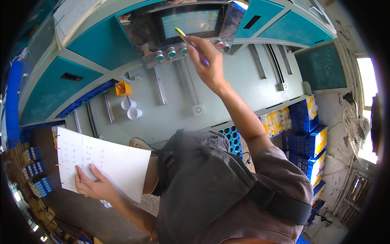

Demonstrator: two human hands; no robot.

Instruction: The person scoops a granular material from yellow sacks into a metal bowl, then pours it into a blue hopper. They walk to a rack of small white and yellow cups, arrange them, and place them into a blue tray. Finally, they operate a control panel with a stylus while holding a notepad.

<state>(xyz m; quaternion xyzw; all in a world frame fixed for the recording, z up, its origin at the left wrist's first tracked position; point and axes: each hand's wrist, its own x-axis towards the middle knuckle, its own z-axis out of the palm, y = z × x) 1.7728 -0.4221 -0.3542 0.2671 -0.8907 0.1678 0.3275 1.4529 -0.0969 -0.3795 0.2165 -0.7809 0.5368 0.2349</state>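
Observation:
My left hand holds an open notebook at the lower left, fingers spread over its page and the thumb side along the lower edge. Handwritten columns in dark ink cover the left part of the white paper. Stretched out ahead, my right hand grips a pen with a yellow end and a purple end. The yellow end overlaps the lit screen of a control panel; whether it touches the glass, I cannot tell. Below that screen are green push buttons and a red button.
Teal cabinet doors flank the panel. On the pale machine bed stand metal rails, an orange holder and white cups. Blue crates with yellow and white pieces are stacked at right. A shoe shows below.

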